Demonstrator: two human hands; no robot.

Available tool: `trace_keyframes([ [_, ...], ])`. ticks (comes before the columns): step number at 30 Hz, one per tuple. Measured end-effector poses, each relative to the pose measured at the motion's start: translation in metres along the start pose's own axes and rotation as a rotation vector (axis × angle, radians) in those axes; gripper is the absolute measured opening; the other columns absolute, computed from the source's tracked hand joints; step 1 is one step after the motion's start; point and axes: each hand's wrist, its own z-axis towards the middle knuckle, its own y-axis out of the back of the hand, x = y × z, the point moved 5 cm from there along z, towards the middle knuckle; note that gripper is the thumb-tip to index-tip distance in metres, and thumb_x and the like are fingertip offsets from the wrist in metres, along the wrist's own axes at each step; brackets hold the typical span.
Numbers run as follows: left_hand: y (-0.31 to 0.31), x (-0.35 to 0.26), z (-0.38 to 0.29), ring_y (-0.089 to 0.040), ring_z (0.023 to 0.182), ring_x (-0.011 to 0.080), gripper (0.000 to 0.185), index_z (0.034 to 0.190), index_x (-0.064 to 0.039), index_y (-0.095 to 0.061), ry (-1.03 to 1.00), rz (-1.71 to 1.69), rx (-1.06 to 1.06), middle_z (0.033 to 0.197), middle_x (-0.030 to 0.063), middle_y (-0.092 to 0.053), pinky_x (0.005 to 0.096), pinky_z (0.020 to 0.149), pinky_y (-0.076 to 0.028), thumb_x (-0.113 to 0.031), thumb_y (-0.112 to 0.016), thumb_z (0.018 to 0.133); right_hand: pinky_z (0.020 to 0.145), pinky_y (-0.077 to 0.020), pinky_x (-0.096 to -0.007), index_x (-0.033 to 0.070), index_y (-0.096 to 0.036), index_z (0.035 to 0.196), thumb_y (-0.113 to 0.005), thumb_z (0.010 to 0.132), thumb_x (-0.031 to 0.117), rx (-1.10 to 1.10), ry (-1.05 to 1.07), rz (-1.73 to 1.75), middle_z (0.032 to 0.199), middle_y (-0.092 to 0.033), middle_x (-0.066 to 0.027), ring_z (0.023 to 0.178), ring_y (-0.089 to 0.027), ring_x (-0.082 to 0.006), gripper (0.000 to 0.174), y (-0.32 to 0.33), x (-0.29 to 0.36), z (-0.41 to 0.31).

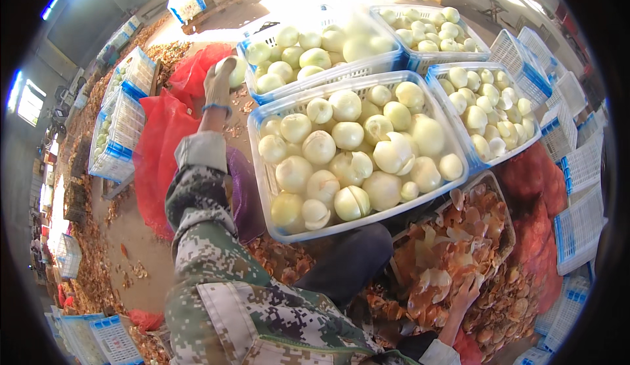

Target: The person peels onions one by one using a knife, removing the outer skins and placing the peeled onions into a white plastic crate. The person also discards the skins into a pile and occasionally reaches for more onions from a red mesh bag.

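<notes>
My left hand [220, 80], a blue band at its wrist, reaches forward with its fingers around a peeled onion [238, 73]. That onion is outside the left wall of the back crate [325, 77], beside a red mesh bag [160, 143]. Low on the right, my right hand [465, 293] is at a bin of brown onion skins [443, 252]. Something pale shows at its fingertips; whether it is held is unclear. Between my arms stands a white-and-blue plastic crate [258, 178] heaped with peeled onions [348, 136], some with loose pale layers.
Two more crates of peeled onions [425, 33] [485, 109] stand back right. Red mesh sacks [536, 207] and stacked crates [581, 227] line the right. Unpeeled onions [507, 311] lie lower right. Filled crates [118, 134] and scattered skins [83, 247] are on the left.
</notes>
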Motion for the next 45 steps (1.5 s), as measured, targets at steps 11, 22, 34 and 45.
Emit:
trace_keyframes([
  [11, 0.027, 0.058, 0.044, -0.067, 0.096, 0.0237, 0.05, 0.127, 0.001, -0.06, -0.072, 0.511, -0.404, 0.104, 0.0164, -0.071, 0.0333, 0.09, -0.05, -0.022, -0.068, 0.083, 0.043, -0.0303, -0.0224, 0.001, -0.061, 0.091, -0.051, 0.105, 0.029, -0.03, 0.117, -0.206, 0.062, -0.051, 0.0018, 0.047, -0.041, -0.005, 0.032, -0.012, 0.006, -0.002],
  [22, -0.001, 0.033, -0.056, -0.055, 0.052, 0.0069, 0.011, 0.093, -0.004, -0.072, 0.008, 0.083, -0.095, 0.068, -0.0006, -0.063, 0.0225, 0.048, -0.042, -0.012, -0.064, 0.09, 0.041, -0.0279, -0.0231, 0.001, -0.059, 0.088, -0.051, 0.104, 0.026, 0.001, 0.18, -0.041, 0.064, -0.049, 0.0005, 0.046, -0.039, -0.006, 0.031, -0.005, 0.066, -0.02],
  [34, -0.003, 0.021, -0.083, -0.06, 0.065, 0.0101, 0.022, 0.103, -0.001, -0.071, -0.099, 0.26, 0.051, 0.081, 0.0014, -0.068, 0.025, 0.061, -0.049, -0.015, -0.068, 0.087, 0.063, -0.0416, -0.0303, -0.002, -0.057, 0.091, -0.056, 0.098, 0.017, 0.014, 0.118, -0.11, 0.076, -0.053, -0.0034, 0.069, -0.047, -0.0132, 0.02, 0.022, 0.068, -0.032],
  [45, -0.045, 0.009, -0.02, -0.063, 0.114, 0.0306, 0.076, 0.132, 0.004, -0.056, -0.241, 0.72, 0.093, 0.123, 0.0218, -0.065, 0.0363, 0.1, -0.048, -0.038, -0.079, 0.073, 0.052, -0.0358, -0.0186, 0.003, -0.06, 0.108, -0.06, 0.097, 0.011, 0.352, 0.277, 0.292, 0.074, -0.055, 0.0026, 0.059, -0.044, -0.0027, 0.014, -0.188, 0.2, -0.003],
])
